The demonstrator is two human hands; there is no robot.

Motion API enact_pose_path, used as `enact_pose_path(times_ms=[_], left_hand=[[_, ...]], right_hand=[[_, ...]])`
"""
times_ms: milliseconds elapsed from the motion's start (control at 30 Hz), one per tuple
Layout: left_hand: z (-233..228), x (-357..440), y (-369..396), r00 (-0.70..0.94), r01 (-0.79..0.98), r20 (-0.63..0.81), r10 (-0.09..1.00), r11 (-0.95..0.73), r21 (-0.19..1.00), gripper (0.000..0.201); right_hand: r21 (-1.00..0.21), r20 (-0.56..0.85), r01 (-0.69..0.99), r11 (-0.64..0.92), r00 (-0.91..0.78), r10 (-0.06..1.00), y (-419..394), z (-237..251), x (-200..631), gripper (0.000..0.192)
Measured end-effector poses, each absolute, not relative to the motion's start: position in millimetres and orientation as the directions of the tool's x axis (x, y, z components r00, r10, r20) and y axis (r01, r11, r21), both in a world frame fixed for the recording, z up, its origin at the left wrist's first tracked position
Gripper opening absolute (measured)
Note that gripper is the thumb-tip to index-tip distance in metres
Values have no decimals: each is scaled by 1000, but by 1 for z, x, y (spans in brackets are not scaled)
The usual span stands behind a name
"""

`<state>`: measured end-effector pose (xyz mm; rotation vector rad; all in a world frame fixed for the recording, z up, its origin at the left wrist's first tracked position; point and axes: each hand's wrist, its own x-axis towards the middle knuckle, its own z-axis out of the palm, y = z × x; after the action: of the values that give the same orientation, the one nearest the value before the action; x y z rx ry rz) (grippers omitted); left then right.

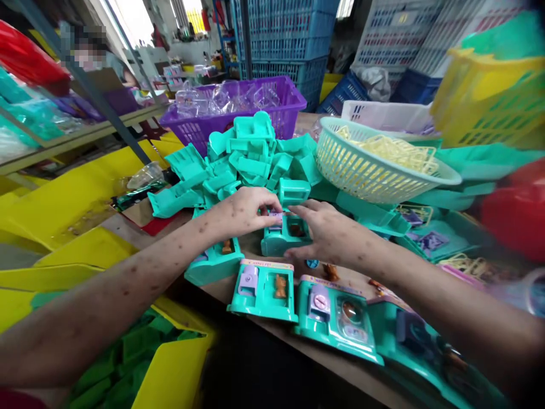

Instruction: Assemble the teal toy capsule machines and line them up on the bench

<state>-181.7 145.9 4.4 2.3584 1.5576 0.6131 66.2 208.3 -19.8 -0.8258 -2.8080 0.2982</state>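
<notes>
My left hand [247,211] is closed, its thumb and fingers pinching a small purple part [276,221] at the left side of a teal toy machine housing [276,245]. My right hand [327,230] grips the same housing around its right side, thumb low at the front and fingers over the top. Inside its window sits a small brown piece [297,229]. Nearer me stand similar teal machines: one [238,309] with a purple dispenser and brown figure, another [304,326] with a clear dome, and a third [200,275] at left, partly behind my forearm.
A heap of teal housings [251,159] lies behind my hands. Beyond it stands a purple basket [281,116] of clear parts. At right, a pale green basket [357,167] holds yellow frames. Yellow boxes [170,375] line the left. A person [123,74] sits in the background.
</notes>
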Motion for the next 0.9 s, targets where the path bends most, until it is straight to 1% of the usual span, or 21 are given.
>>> enact_pose_path(times_ms=[67,133,233,300,367,433,500,567,633,733,900], left_hand=[[1,-185,147,389,804,215,896,-444,396,24],[2,-190,148,480,765,217,850,-527,371,25],[13,-197,152,651,658,143,745,-648,383,31],[21,-200,154,710,613,82,700,-671,416,35],[28,-200,155,734,592,48,677,-673,442,39],[31,-197,153,750,579,37,660,-683,446,43],[31,-193,150,766,569,51,641,-712,413,40],[28,-188,147,780,561,79,620,-750,350,32],[24,-186,146,792,551,111,601,-781,294,24],[19,-184,147,799,549,129,588,-800,242,18],[20,-180,147,821,564,13,571,-815,133,19]], right_hand=[[-248,153,495,833,-829,538,211,-28,64,91],[-262,154,485,834,-832,532,213,-33,63,84],[-284,112,471,835,-849,517,219,-32,60,81],[-311,66,440,842,-874,481,226,-28,59,84],[-346,34,367,863,-915,403,236,-23,59,86],[-383,21,257,887,-958,286,248,-20,59,85],[-425,18,160,891,-983,185,259,-17,59,78],[-466,21,109,878,-991,134,266,-16,59,69],[-494,27,91,865,-992,120,268,-15,59,66],[-493,21,100,864,-992,127,268,-15,58,69],[-473,27,118,873,-989,148,267,-16,58,71]])
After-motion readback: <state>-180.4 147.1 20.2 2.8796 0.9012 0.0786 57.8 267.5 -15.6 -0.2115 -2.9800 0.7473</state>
